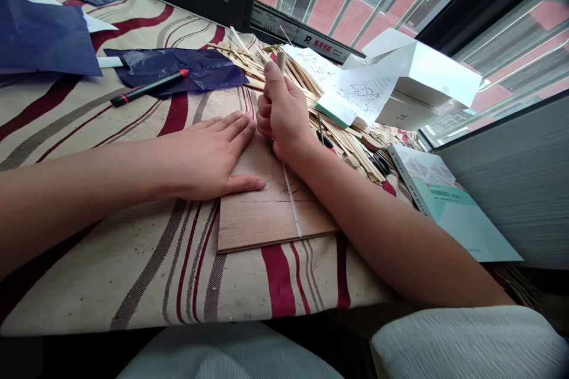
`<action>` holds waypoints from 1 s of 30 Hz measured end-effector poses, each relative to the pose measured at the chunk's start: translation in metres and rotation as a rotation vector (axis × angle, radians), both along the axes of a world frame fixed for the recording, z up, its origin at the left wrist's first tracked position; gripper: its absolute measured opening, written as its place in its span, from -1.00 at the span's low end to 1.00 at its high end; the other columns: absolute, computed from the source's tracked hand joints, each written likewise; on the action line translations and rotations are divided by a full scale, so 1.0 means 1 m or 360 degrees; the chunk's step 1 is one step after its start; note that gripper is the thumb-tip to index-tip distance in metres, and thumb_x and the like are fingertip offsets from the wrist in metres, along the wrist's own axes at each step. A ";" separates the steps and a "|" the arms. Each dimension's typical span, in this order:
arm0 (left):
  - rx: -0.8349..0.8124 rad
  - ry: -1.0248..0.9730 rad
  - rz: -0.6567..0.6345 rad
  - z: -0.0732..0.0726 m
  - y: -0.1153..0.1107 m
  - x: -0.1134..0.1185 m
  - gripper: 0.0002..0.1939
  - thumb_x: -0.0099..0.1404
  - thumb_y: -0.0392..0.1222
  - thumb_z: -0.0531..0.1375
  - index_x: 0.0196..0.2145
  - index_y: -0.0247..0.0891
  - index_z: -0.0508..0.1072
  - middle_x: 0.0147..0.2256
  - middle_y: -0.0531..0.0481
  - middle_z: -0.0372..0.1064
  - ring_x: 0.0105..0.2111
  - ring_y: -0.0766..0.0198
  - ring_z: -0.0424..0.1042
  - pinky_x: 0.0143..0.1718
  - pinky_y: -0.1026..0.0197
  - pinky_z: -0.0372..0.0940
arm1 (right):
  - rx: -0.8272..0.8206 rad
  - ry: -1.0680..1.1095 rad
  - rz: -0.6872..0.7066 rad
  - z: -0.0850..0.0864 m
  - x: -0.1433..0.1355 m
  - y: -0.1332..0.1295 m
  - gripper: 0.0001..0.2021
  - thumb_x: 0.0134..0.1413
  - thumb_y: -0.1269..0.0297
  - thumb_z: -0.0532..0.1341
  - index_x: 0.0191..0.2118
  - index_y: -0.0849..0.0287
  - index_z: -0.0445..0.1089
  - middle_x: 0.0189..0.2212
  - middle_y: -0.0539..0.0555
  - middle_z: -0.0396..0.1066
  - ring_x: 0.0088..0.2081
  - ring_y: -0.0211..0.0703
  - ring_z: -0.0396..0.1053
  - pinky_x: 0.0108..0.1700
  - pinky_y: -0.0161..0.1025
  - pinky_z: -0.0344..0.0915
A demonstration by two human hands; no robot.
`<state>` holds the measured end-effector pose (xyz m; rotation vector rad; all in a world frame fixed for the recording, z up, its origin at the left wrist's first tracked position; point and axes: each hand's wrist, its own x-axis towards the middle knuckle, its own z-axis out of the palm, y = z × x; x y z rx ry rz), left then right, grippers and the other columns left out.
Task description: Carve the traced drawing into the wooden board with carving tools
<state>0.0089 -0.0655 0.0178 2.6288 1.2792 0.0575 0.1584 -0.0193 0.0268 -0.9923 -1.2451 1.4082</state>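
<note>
A thin wooden board (258, 222) lies on the cloth, with dark drawn or cut marks on its face and a narrow pale line running along its length. My left hand (213, 157) rests flat on the board's left side, fingers stretched out and thumb apart. Over the far part of the board, my right hand (284, 106) is closed in a fist round a wooden-handled tool (281, 61), thumb near the top of the handle. The tool's lower end is hidden by the fist, so its kind cannot be told.
Wooden strips (351, 145) lie heaped beyond and right of my right hand. A line drawing (362, 92) leans near a white box (435, 77). Dark blue sheets (195, 65) and a black-and-red pen (149, 87) lie left; a pale green book (457, 207) lies right. The window stands behind.
</note>
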 end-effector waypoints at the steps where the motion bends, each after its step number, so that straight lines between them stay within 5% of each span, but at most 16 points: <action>1: -0.0008 0.0010 0.0003 0.000 0.000 0.000 0.18 0.37 0.57 -0.11 0.55 -0.49 -0.09 0.55 -0.42 -0.20 0.55 -0.34 -0.20 0.52 -0.25 -0.19 | -0.0064 0.0065 -0.0003 0.001 0.003 0.001 -0.39 0.34 -0.34 0.13 -0.45 0.03 -0.07 -0.65 -0.21 -0.19 -0.62 -0.33 -0.31 -0.61 -0.30 -0.25; 6: -0.0004 0.0010 -0.0017 0.000 0.001 -0.003 0.13 0.37 0.56 -0.08 0.56 -0.35 -0.08 0.55 -0.34 -0.14 0.54 -0.35 -0.17 0.51 -0.28 -0.16 | -0.0073 0.0304 0.0352 0.004 0.017 0.002 -0.35 0.24 -0.28 0.30 -0.50 0.06 -0.05 -0.65 -0.23 -0.22 -0.62 -0.38 -0.40 -0.62 -0.33 -0.35; 11: -0.0013 0.0034 0.0015 -0.001 0.000 -0.004 0.15 0.37 0.58 -0.11 0.56 -0.40 -0.10 0.55 -0.35 -0.15 0.54 -0.34 -0.17 0.51 -0.25 -0.15 | 0.0178 0.0285 0.0339 0.009 0.019 -0.004 -0.32 0.17 -0.32 0.32 -0.49 0.05 -0.06 -0.64 -0.21 -0.22 -0.61 -0.35 -0.40 -0.61 -0.28 -0.35; 15: 0.0025 -0.0035 -0.0050 0.000 0.000 -0.005 0.08 0.38 0.57 -0.07 0.50 -0.35 0.10 0.52 -0.35 -0.02 0.53 -0.32 -0.08 0.51 -0.23 -0.09 | 0.0254 -0.0017 0.0302 0.010 0.011 -0.012 -0.32 0.23 -0.49 0.11 -0.47 0.03 -0.07 -0.63 -0.18 -0.19 -0.60 -0.34 -0.30 -0.61 -0.28 -0.22; 18: 0.0039 -0.0070 -0.0086 0.001 0.000 -0.004 0.02 0.38 0.56 -0.06 0.44 -0.32 0.22 0.49 -0.34 0.07 0.51 -0.29 -0.02 0.51 -0.20 -0.08 | 0.0397 -0.0041 0.0342 0.007 0.007 -0.014 -0.29 0.12 -0.55 0.16 -0.47 0.03 -0.04 -0.62 -0.17 -0.17 -0.60 -0.33 -0.23 -0.62 -0.28 -0.16; 25: 0.0032 -0.0074 -0.0104 0.003 0.000 -0.002 0.03 0.40 0.51 -0.07 0.48 -0.39 0.13 0.51 -0.38 0.00 0.53 -0.25 -0.08 0.51 -0.18 -0.13 | 0.0440 -0.0054 0.0383 0.006 0.005 -0.015 -0.31 0.18 -0.44 0.23 -0.45 0.06 -0.04 -0.61 -0.17 -0.18 -0.57 -0.34 -0.11 -0.60 -0.36 -0.07; 30: 0.0018 -0.0029 -0.0058 0.003 -0.002 -0.001 0.02 0.40 0.50 -0.06 0.47 -0.40 0.16 0.50 -0.38 0.03 0.53 -0.28 -0.08 0.50 -0.18 -0.11 | 0.0481 -0.0133 0.0207 0.006 0.002 -0.018 -0.35 0.24 -0.40 0.20 -0.44 0.06 -0.01 -0.59 -0.15 -0.09 -0.55 -0.34 -0.07 -0.58 -0.36 -0.06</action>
